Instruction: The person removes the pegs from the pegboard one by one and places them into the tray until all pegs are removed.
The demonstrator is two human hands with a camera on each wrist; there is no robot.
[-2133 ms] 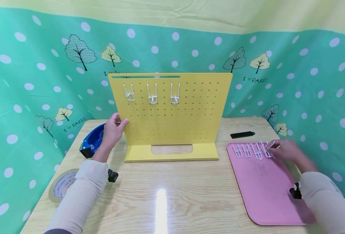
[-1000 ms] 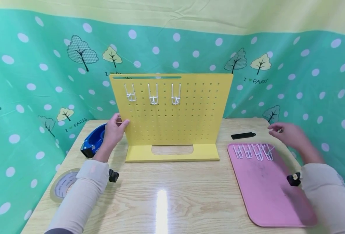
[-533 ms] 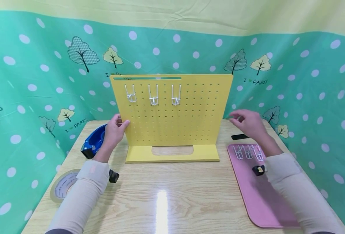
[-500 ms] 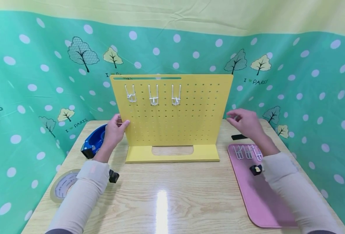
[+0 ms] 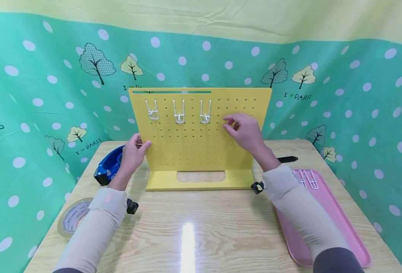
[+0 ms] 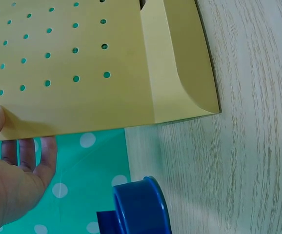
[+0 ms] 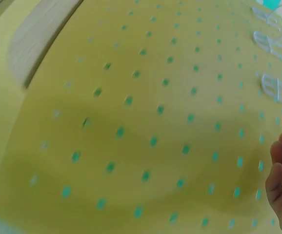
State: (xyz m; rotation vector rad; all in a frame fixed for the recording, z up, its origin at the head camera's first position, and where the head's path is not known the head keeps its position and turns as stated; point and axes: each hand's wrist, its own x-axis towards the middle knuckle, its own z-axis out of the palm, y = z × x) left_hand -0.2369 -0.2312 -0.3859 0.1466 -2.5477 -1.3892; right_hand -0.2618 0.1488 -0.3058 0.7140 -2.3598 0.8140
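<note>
A yellow pegboard (image 5: 201,148) stands upright on its base, with three white wire hooks hanging in a row on its upper left: a left hook (image 5: 152,110), a middle hook (image 5: 178,112) and a right hook (image 5: 205,112). My left hand (image 5: 132,153) grips the board's left edge, thumb on the front and fingers behind, as the left wrist view shows. My right hand (image 5: 245,131) is in front of the board, right of and slightly below the right hook. Its fingers are loosely bent, thumb apart from them, with nothing visible between.
On the right lies a pink tray (image 5: 337,220) with several white wire hooks (image 5: 312,180) at its far end, partly hidden by my right sleeve. A black strip (image 5: 287,159) lies behind it. A blue tape dispenser (image 5: 107,167) and a tape roll (image 5: 72,218) are on the left.
My right hand has left the hooks on the tray, risen and moved left across to the front of the pegboard. My left hand has stayed on the board's edge.
</note>
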